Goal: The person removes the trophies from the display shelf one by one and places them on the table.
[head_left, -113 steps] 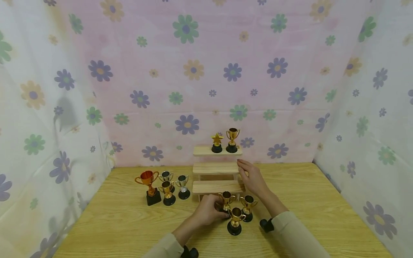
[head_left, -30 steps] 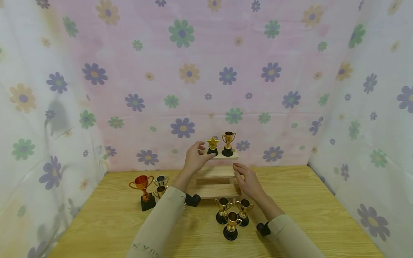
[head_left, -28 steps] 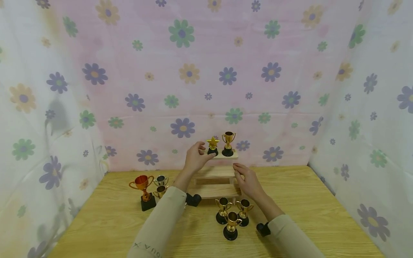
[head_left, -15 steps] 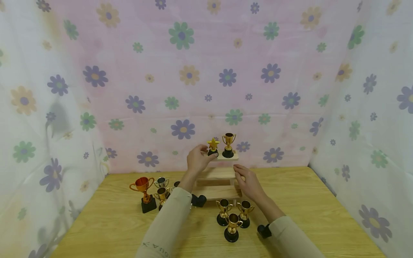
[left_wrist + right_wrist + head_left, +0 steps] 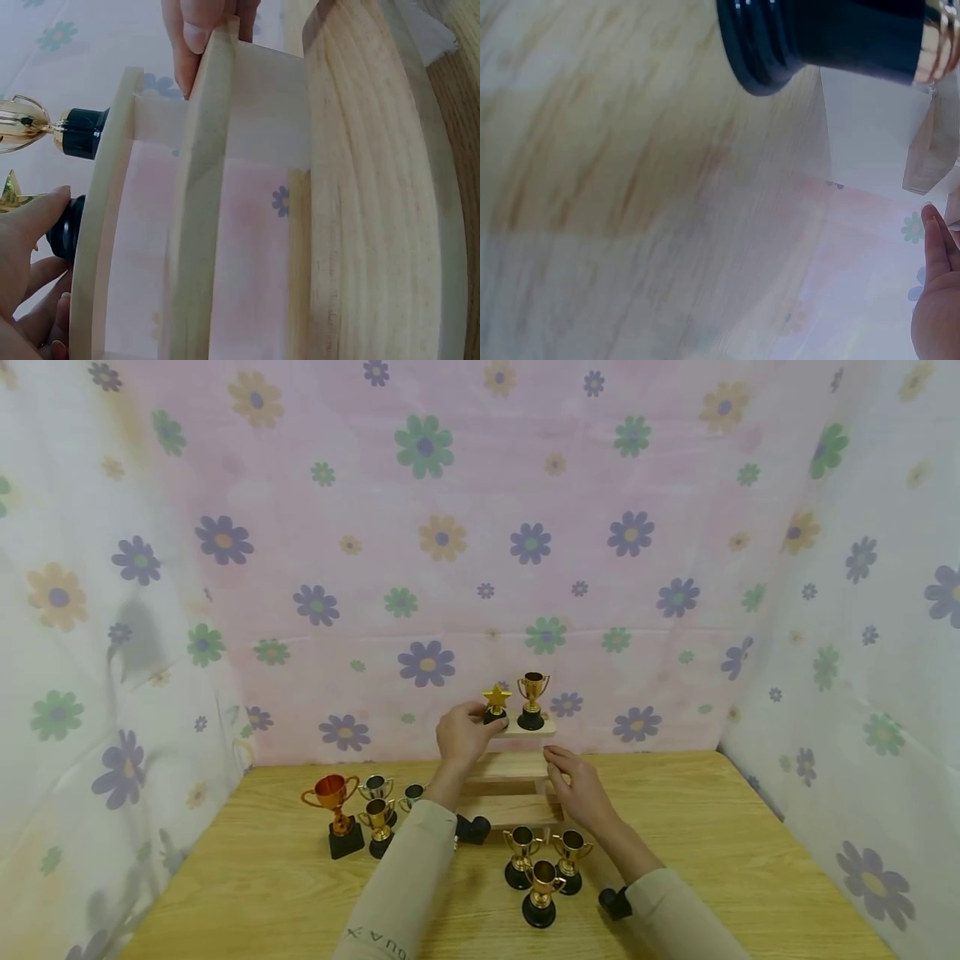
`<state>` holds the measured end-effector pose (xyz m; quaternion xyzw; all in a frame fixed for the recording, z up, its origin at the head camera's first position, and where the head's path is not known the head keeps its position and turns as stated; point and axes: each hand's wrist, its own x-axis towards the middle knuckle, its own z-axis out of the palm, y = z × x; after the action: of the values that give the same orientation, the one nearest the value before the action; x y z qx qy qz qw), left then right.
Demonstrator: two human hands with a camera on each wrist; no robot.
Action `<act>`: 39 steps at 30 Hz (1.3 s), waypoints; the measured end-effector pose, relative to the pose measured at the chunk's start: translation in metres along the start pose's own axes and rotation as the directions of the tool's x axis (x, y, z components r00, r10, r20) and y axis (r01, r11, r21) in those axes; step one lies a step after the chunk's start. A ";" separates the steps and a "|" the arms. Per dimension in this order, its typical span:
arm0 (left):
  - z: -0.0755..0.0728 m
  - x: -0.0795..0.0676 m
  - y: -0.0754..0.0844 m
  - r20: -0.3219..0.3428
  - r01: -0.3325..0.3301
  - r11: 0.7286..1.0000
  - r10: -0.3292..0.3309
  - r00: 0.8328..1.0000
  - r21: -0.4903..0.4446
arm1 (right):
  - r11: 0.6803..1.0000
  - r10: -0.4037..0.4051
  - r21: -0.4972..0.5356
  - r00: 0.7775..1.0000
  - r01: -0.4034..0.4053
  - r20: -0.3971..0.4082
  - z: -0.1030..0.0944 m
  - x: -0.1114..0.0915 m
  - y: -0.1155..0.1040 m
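A three-tier wooden display stand (image 5: 513,811) stands at the middle of the table. On its top step are a gold star trophy (image 5: 497,698) with a round black base and a gold trophy cup (image 5: 532,687). My left hand (image 5: 461,737) pinches the star trophy's base, thumb in front; the left wrist view shows the base (image 5: 66,231) upright against the step. At the right end of the middle step, my right hand (image 5: 583,791) grips the board, fingers above and below its edge (image 5: 204,150). Three gold trophy cups (image 5: 543,881) stand in front of the stand.
Left of the stand are a larger copper-coloured trophy cup (image 5: 345,837), a small gold cup (image 5: 380,831) and two silver cups (image 5: 413,797), one partly behind my left sleeve (image 5: 405,881). A flowered cloth (image 5: 345,635) hangs behind and beside the wooden table (image 5: 247,893).
From a front gold cup, my left hand has moved up to the star trophy; lately its wrist shifts slightly right. My right hand keeps its place on the stand.
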<state>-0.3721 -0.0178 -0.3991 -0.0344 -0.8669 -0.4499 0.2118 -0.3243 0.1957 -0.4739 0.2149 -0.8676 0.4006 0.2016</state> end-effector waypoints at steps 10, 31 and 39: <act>0.001 -0.001 -0.002 -0.019 -0.037 0.999 0.037 0.999 -0.006 | 1.000 -0.009 -0.006 1.000 0.009 -0.005 -0.001 0.000 -0.001; -0.021 0.002 -0.001 0.077 -0.004 0.987 0.016 0.997 -0.161 | 1.000 0.008 -0.010 1.000 -0.008 -0.007 0.002 0.000 -0.002; -0.038 -0.001 -0.004 0.093 -0.022 0.994 0.033 0.995 -0.110 | 1.000 -0.011 -0.021 1.000 0.011 -0.012 0.002 -0.001 -0.001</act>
<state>-0.3592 -0.0502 -0.3835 -0.0792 -0.8497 -0.4912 0.1745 -0.3236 0.1939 -0.4746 0.2149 -0.8694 0.3916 0.2114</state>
